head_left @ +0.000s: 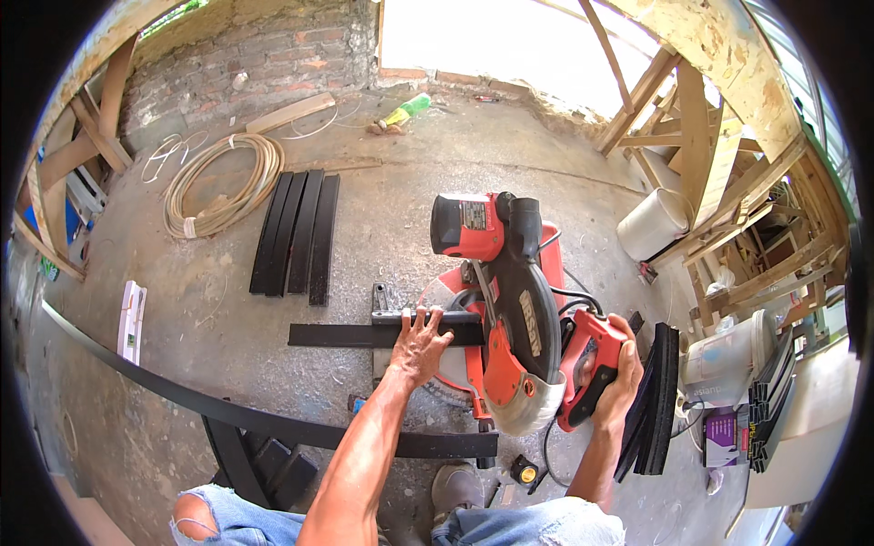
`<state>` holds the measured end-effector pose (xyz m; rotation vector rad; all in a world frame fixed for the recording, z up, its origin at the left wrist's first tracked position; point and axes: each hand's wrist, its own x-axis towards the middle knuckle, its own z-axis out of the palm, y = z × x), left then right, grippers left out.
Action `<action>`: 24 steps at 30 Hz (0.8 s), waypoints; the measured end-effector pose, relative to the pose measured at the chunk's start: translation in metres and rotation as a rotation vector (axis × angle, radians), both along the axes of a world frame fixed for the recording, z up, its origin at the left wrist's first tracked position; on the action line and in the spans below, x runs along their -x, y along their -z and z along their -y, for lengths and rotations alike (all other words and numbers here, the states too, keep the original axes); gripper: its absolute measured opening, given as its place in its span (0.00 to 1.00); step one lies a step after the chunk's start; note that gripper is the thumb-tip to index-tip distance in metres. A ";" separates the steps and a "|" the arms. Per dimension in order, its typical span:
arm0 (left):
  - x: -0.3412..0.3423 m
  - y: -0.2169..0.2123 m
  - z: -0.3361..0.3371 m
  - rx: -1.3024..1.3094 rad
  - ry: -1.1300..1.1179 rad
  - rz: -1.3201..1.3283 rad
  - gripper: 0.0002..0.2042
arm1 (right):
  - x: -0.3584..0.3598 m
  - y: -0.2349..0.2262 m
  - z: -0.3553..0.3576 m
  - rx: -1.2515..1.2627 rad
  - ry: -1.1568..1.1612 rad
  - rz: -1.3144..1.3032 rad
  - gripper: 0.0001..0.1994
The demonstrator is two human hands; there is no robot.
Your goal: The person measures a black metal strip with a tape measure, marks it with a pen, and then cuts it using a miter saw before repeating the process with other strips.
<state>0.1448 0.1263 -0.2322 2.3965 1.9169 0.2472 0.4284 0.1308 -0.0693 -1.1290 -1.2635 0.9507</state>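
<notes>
A red and black miter saw (523,318) stands on the floor in front of me, its blade guard facing me. My right hand (619,373) wraps round the saw's red and black handle (590,371) on its right side. A short black bar (332,336) lies across the saw's base against the fence, its left end sticking out past the base. My left hand (421,348) presses on this bar left of the blade guard, fingers hooked over it and the fence. The blade and the bar's right end are hidden behind the guard.
Several cut black bars (299,232) lie side by side at the left. A long black bar (273,423) crosses in front of my knees. More black strips (654,400), a white bucket (728,355) and a purple box (724,439) are at the right. A hose coil (218,187) lies far left; a tape measure (524,470) lies near my shoe.
</notes>
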 end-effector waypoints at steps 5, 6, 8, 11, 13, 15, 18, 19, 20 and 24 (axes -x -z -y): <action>0.000 -0.002 0.000 0.007 -0.002 0.009 0.20 | -0.002 0.024 0.018 -0.022 0.030 -0.006 0.32; 0.000 -0.002 0.000 0.001 0.001 0.012 0.21 | -0.002 0.029 0.021 -0.040 0.031 -0.018 0.32; 0.000 -0.002 -0.001 -0.009 0.003 0.015 0.21 | 0.000 0.033 0.023 -0.067 0.030 -0.048 0.32; -0.004 -0.004 -0.002 -0.016 0.008 0.008 0.22 | -0.006 0.023 0.022 -0.038 0.004 -0.041 0.30; -0.005 -0.010 -0.003 -0.011 0.022 -0.043 0.21 | -0.007 0.012 0.015 -0.031 0.027 -0.046 0.30; 0.002 0.000 0.000 -0.032 0.016 -0.036 0.21 | 0.000 -0.006 0.003 0.014 -0.024 -0.003 0.30; 0.007 0.007 0.003 -0.038 0.016 -0.003 0.22 | 0.016 -0.044 -0.019 0.116 -0.110 -0.049 0.30; 0.008 0.005 0.003 -0.020 0.012 0.005 0.22 | 0.017 -0.054 -0.028 0.137 -0.135 -0.048 0.30; 0.005 0.000 0.001 -0.022 0.021 0.013 0.24 | 0.011 -0.063 -0.038 0.142 -0.166 -0.047 0.28; 0.006 -0.004 0.003 -0.058 0.050 0.019 0.25 | 0.007 -0.082 -0.074 0.160 -0.318 -0.172 0.26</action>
